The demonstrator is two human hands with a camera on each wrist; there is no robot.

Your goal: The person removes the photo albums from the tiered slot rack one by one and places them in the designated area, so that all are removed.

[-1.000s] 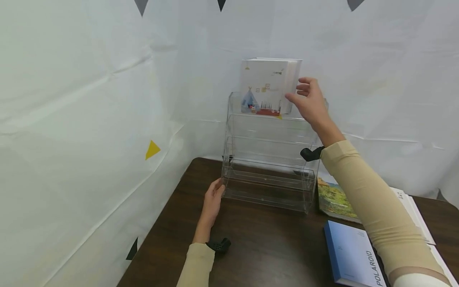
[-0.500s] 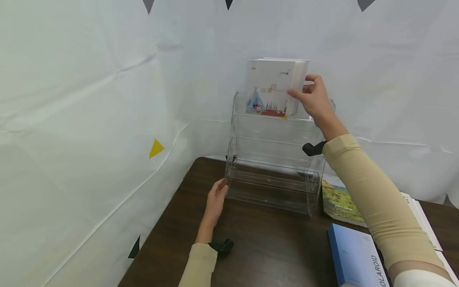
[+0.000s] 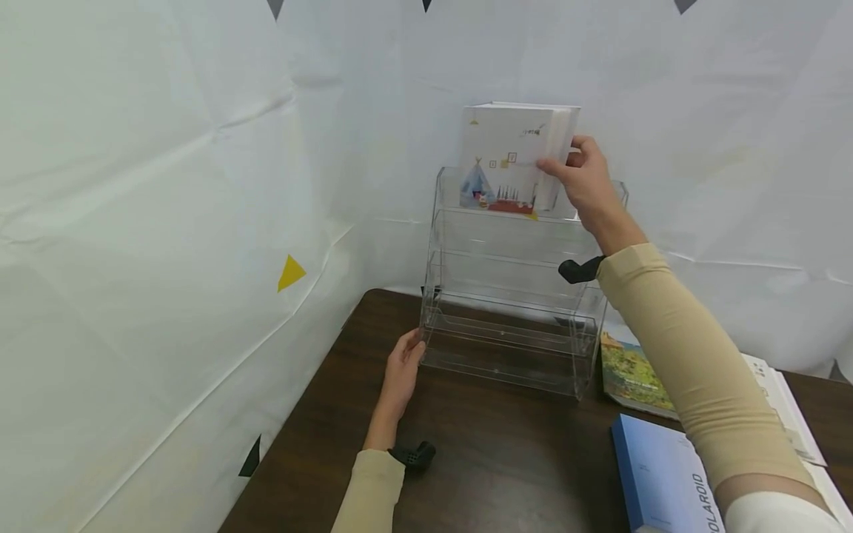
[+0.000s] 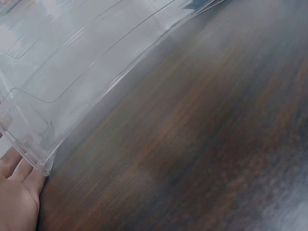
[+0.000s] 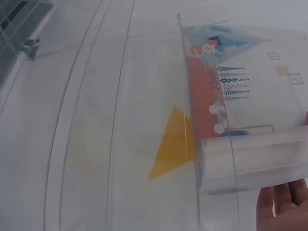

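A thick white book (image 3: 506, 159) with a tent drawing on its front stands upright in the top tier of a clear acrylic rack (image 3: 506, 289). My right hand (image 3: 586, 178) grips the book's right edge, thumb on the front and fingers around behind. In the right wrist view the book's lower part (image 5: 250, 86) shows through the clear front lip, with the right fingers (image 5: 284, 202) below its side. My left hand (image 3: 403, 366) rests against the rack's lower left side. The left fingers (image 4: 33, 183) lie fairly straight along the rack's bottom corner in the left wrist view.
On the dark wooden table (image 3: 493, 459), a blue book marked POLAROID (image 3: 666, 474) lies at the front right. Beside the rack lies a book with a green landscape cover (image 3: 633, 374). White books (image 3: 786, 407) lie farther right, partly behind the right sleeve. White sheeting (image 3: 200, 222) hangs close at left and behind.
The right hand has closed from loosely beside the book to a grip on its right edge. The book stays in the top tier; the left hand stays on the rack. The view shifts slightly.
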